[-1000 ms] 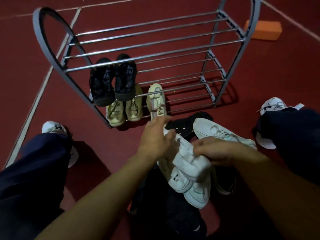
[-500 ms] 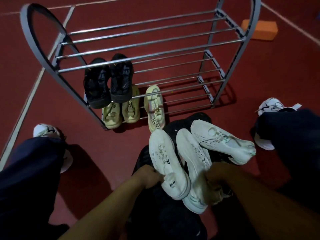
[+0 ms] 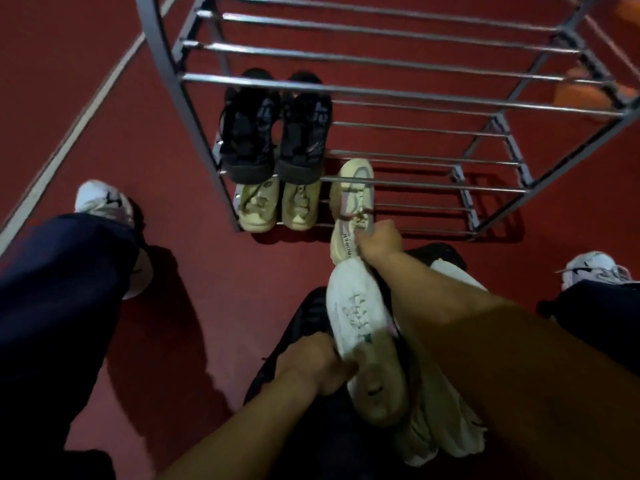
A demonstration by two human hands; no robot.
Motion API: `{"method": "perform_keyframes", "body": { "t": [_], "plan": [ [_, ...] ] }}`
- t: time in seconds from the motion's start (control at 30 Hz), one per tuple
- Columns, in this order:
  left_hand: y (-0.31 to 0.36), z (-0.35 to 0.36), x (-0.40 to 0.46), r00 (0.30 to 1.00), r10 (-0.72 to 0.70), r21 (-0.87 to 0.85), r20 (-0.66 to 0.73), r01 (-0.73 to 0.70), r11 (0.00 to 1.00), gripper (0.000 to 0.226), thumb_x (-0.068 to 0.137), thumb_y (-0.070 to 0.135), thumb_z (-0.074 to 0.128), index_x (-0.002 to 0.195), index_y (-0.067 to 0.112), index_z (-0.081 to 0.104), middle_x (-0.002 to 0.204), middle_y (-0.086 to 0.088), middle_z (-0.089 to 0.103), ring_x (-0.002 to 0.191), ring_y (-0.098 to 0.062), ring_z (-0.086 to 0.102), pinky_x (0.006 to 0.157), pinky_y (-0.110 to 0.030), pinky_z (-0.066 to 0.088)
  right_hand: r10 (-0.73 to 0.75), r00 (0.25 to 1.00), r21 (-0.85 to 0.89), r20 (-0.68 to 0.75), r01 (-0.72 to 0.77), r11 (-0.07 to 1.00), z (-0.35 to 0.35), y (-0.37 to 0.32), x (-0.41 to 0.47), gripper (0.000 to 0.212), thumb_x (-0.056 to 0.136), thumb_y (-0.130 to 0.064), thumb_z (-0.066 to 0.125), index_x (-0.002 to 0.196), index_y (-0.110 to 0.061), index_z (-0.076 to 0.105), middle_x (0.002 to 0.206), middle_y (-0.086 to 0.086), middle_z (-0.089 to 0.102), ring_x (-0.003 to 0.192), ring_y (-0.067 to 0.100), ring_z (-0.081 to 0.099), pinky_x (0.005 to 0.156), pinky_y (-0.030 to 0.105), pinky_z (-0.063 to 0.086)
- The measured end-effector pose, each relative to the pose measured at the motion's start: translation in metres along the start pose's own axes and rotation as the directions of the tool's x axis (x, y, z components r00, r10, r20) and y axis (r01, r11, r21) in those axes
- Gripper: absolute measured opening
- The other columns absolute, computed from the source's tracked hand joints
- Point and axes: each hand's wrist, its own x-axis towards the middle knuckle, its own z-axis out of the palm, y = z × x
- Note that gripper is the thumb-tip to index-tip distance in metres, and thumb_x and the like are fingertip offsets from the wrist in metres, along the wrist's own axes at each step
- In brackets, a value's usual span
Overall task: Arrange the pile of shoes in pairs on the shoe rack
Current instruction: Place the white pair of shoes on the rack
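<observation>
one red floor [image 3: 138, 140], metal shoe rack [image 3: 381, 88]

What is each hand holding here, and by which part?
Left hand: white sneaker, gripped near its heel end. Right hand: cream sneaker lying on the shoe rack, grasped at its heel end.

The floor [image 3: 173, 140] is dark red with a pale painted line [image 3: 79, 112]. The metal shoe rack [image 3: 381, 88] is grey with silver bars. On it are two black sneakers [image 3: 273, 133], two pale beige sneakers [image 3: 277, 206] and one cream sneaker with grey-pink stripe [image 3: 353, 202]. The laced sneaker [image 3: 360, 327] near the hands is white.
</observation>
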Motion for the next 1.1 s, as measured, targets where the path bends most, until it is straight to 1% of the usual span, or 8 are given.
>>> {"method": "perform_keyframes", "body": {
  "t": [0.17,0.37,0.5,0.57,0.8,0.93,1.03,1.1],
  "plan": [
    [-0.005,-0.003,0.014,0.996,-0.028,-0.093,0.087,0.036,0.995,0.051,0.071,0.056,0.063,0.104,0.018,0.07,0.105,-0.007,0.072,0.092,-0.027,0.069,0.076,-0.033,0.052,0.227,0.967,0.032,0.117,-0.232,0.972,0.028,0.024,0.063,0.084,0.074,-0.045,0.073,0.136,0.003,0.043,0.127,0.019,0.061,0.102,0.032,0.067,0.086,0.041,0.057],
    [-0.002,-0.006,0.012,0.988,-0.051,-0.138,0.145,0.071,0.988,0.053,0.065,0.056,0.063,0.098,0.014,0.071,0.097,-0.008,0.073,0.09,-0.026,0.07,0.079,-0.033,0.054,0.124,0.992,0.135,-0.006,-0.122,0.983,0.014,-0.007,0.029,0.053,0.093,-0.028,0.056,0.135,0.004,0.049,0.132,0.018,0.059,0.115,0.034,0.06,0.079,0.031,0.046],
    [0.003,-0.009,0.004,0.989,-0.034,-0.12,0.144,0.051,0.991,0.066,0.051,0.063,0.055,0.1,0.023,0.074,0.102,-0.002,0.074,0.092,-0.022,0.068,0.09,-0.037,0.055,0.121,0.991,0.278,-0.062,-0.099,0.955,-0.025,-0.026,0.0,0.036,0.099,-0.021,0.045,0.126,-0.001,0.058,0.115,0.018,0.063,0.083,0.032,0.063,0.06,0.038,0.053],
    [0.005,-0.006,-0.002,0.995,-0.012,-0.147,0.1,0.027,0.989,0.063,0.052,0.064,0.054,0.095,0.023,0.075,0.098,-0.002,0.074,0.088,-0.021,0.068,0.087,-0.037,0.056,0.126,0.99,0.181,-0.068,-0.112,0.977,-0.056,-0.012,-0.013,0.031,0.097,-0.014,0.049,0.122,0.0,0.06,0.108,0.019,0.062,0.074,0.028,0.06,0.056,0.034,0.047],
    [0.016,-0.005,-0.009,0.994,0.023,-0.226,0.111,0.003,0.974,0.036,0.081,0.03,0.062,0.114,0.018,0.069,0.116,-0.003,0.07,0.098,-0.02,0.064,0.088,-0.031,0.051,0.079,0.963,-0.422,-0.256,-0.186,0.887,-0.17,0.101,-0.068,0.027,0.083,-0.017,0.054,0.11,-0.017,0.058,0.117,0.02,0.064,0.105,0.041,0.061,0.088,0.038,0.048],
    [0.016,-0.003,-0.013,0.998,-0.054,-0.385,-0.046,0.032,0.922,0.009,0.084,0.024,0.06,0.087,0.016,0.061,0.093,-0.002,0.065,0.079,-0.016,0.059,0.065,-0.027,0.045,0.293,0.943,-0.503,-0.158,-0.333,0.798,-0.149,0.134,-0.088,0.06,0.077,-0.024,0.068,0.131,-0.008,0.048,0.136,0.02,0.05,0.123,0.039,0.05,0.1,0.041,0.047],
    [0.016,-0.006,-0.01,0.975,-0.158,-0.604,-0.156,0.032,0.796,0.028,0.091,0.028,0.057,0.109,0.007,0.055,0.11,-0.01,0.062,0.096,-0.026,0.059,0.081,-0.033,0.046,0.074,0.966,-0.551,-0.246,-0.202,0.81,-0.12,0.12,-0.114,0.047,0.087,-0.017,0.054,0.133,-0.011,0.044,0.142,0.016,0.038,0.131,0.038,0.036,0.102,0.047,0.039],
    [0.016,-0.009,-0.008,0.98,-0.152,-0.665,-0.129,0.028,0.747,0.042,0.09,0.029,0.06,0.123,0.003,0.055,0.121,-0.012,0.062,0.105,-0.03,0.061,0.091,-0.036,0.048,0.136,0.962,-0.499,-0.239,-0.242,0.832,-0.104,0.127,-0.131,0.042,0.087,-0.016,0.055,0.128,-0.009,0.051,0.138,0.015,0.045,0.13,0.036,0.04,0.099,0.045,0.041]
  ]
}}
